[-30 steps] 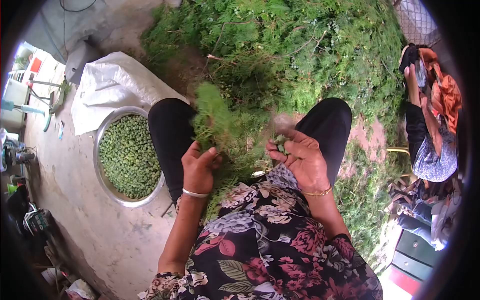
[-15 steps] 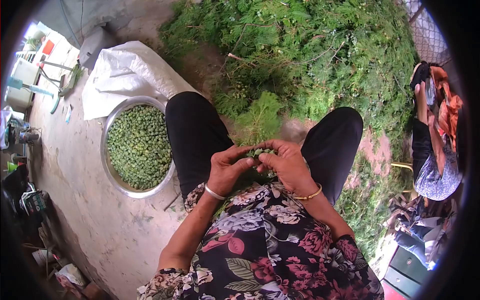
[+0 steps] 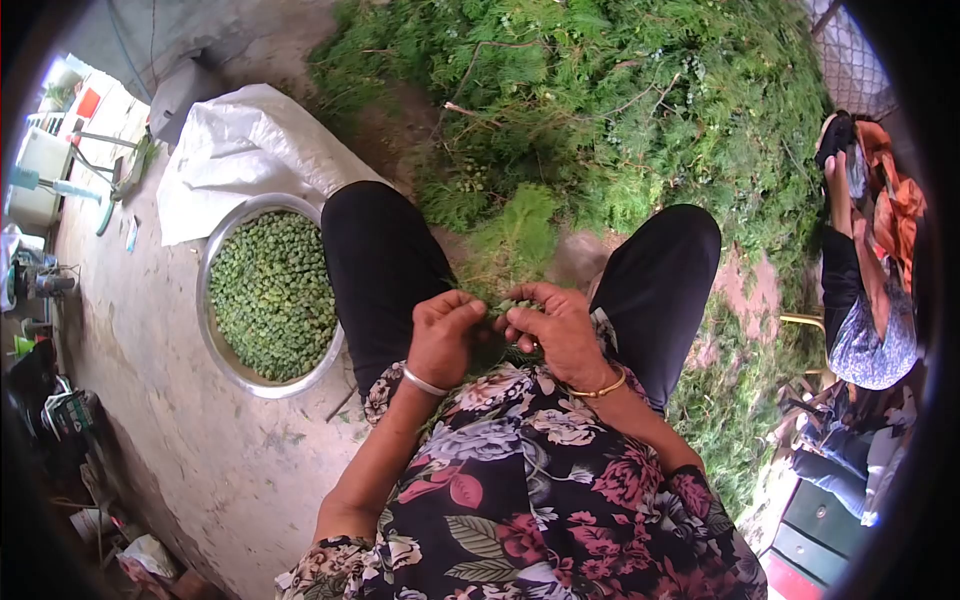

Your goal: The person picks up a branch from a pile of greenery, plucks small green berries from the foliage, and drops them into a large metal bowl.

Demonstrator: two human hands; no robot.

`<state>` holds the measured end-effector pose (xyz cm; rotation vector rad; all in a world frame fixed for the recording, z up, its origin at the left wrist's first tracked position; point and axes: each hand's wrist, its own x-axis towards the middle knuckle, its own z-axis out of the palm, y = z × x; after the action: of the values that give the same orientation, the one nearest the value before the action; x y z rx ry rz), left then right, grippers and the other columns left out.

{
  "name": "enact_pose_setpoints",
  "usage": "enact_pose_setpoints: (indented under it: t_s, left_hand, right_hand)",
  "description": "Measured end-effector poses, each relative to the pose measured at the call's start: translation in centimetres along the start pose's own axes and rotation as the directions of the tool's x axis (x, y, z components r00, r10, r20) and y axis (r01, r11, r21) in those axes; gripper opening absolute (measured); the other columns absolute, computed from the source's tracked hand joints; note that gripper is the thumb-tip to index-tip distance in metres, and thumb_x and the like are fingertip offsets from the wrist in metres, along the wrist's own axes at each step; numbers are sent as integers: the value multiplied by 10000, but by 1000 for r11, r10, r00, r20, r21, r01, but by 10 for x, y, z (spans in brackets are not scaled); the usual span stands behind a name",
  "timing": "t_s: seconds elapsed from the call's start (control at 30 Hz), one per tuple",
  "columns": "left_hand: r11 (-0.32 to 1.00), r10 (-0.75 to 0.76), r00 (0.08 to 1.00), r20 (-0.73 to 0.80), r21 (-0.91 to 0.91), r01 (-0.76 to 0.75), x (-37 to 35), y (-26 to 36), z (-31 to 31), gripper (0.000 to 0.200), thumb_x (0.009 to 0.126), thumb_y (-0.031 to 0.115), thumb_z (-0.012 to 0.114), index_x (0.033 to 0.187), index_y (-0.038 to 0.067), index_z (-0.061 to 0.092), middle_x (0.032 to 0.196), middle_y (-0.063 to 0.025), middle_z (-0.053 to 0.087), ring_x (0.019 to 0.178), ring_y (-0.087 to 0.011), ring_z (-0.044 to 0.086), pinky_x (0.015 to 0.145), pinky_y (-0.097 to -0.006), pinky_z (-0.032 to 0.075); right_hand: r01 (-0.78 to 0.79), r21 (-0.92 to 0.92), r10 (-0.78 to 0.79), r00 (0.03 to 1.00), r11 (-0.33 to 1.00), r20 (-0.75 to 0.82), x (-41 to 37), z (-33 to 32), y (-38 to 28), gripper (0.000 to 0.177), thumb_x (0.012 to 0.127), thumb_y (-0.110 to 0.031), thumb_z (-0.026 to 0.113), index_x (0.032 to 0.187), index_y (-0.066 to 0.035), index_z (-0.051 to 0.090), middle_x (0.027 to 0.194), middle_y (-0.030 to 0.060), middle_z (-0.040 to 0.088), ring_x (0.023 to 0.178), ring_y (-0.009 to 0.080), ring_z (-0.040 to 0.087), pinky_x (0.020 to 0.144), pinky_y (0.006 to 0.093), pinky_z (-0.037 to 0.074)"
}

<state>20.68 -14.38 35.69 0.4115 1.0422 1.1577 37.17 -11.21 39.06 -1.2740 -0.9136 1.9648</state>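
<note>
In the head view, both of my hands meet above my lap, between my knees. My right hand (image 3: 558,335) is closed around a small bunch of green cones (image 3: 508,306), seemingly from a conifer sprig; the fingers cover most of it. Just left of it, my left hand (image 3: 445,335) is curled in a pinch with thumb and forefinger together. Whatever lies between those fingertips is hidden. To the left, beside my knee, a round metal basin (image 3: 232,372) holds a heap of similar green cones (image 3: 275,300).
A large pile of cut conifer branches (image 3: 640,110) spreads in front of me and down the right. Behind the basin lies a white woven sack (image 3: 250,140). Another person (image 3: 868,320) sits at the right edge. A dark green drawer unit (image 3: 820,520) stands at lower right.
My left hand has drawn slightly away to the left, opening a small gap between the hands. My right hand keeps the green bunch. The whole view has shifted a little.
</note>
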Motion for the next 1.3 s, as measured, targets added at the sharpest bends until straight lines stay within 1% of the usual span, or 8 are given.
enact_pose_setpoints:
  t_s: [0.23, 0.53, 0.63, 0.83, 0.87, 0.97, 1.07, 1.3]
  left_hand:
    - [994, 79, 997, -2, -75, -78, 0, 1, 5, 90, 832, -12, 567, 915, -29, 597, 800, -61, 619, 650, -125, 608, 583, -215, 472]
    - [995, 63, 998, -14, 84, -62, -4, 1, 8, 76, 846, 20, 603, 906, -25, 613, 839, -51, 627, 680, -120, 613, 608, -233, 501]
    - [995, 80, 996, -29, 56, -78, 3, -5, 4, 101, 848, 19, 596, 941, -16, 613, 861, -45, 631, 680, -109, 612, 596, -230, 502]
    - [978, 171, 985, -5, -116, -171, 9, -5, 8, 456, 811, -21, 580, 1252, -2, 467, 905, -54, 630, 702, -107, 607, 622, -239, 505]
    - [911, 357, 933, 53, 203, -360, 12, -10, -1, 466, 811, 2, 592, 1259, 0, 462, 932, -53, 631, 771, -121, 607, 688, -252, 502]
    - [766, 508, 852, 123, 389, -513, 12, -36, -19, 442, 821, 62, 613, 1236, -6, 477, 999, -47, 628, 948, -164, 585, 854, -277, 464]
    - [906, 421, 905, -65, 74, -416, 16, -42, -20, 438, 823, 54, 617, 1230, -23, 476, 992, -64, 626, 912, -184, 605, 806, -282, 486]
    - [969, 41, 991, -125, -237, -70, -1, 5, -4, 388, 816, -18, 611, 1185, -14, 492, 890, -64, 615, 664, -144, 583, 555, -262, 490]
  right_hand:
    - [-37, 439, 19, 999, 898, 44, -3, -12, -14, 174, 895, -43, 533, 1053, 29, 527, 977, 173, 631, 823, 223, 647, 657, 264, 548]
    - [-102, 532, 103, 994, 841, 27, 5, -18, -11, 162, 893, -22, 513, 1045, 29, 533, 1023, 183, 616, 931, 269, 638, 759, 336, 567]
    - [15, 514, 18, 998, 858, -59, 8, -17, -21, 156, 882, -6, 510, 1029, 33, 541, 1008, 172, 621, 928, 267, 633, 768, 344, 563]
    - [73, 441, -214, 937, 894, 278, 20, 71, -93, 314, 889, -92, 534, 1159, 68, 518, 1054, 187, 612, 1011, 271, 601, 911, 391, 491]
    - [52, 427, -219, 911, 903, 351, 23, 95, -104, 380, 899, -142, 541, 1212, 67, 488, 1104, 202, 593, 1058, 274, 578, 924, 395, 472]
    - [132, 272, -248, 855, 953, 456, 22, 168, -120, 573, 907, -307, 568, 1300, 80, 414, 1231, 201, 539, 1182, 234, 503, 971, 387, 421]
    - [540, -1, -477, 745, 842, 466, 41, 181, -110, 723, 831, -446, 636, 1265, 102, 451, 1149, 216, 590, 1155, 267, 523, 982, 406, 408]
    - [425, -219, -393, 903, 878, 177, 9, 43, -97, 412, 886, -267, 630, 1099, 79, 564, 1005, 176, 650, 909, 198, 648, 787, 301, 528]
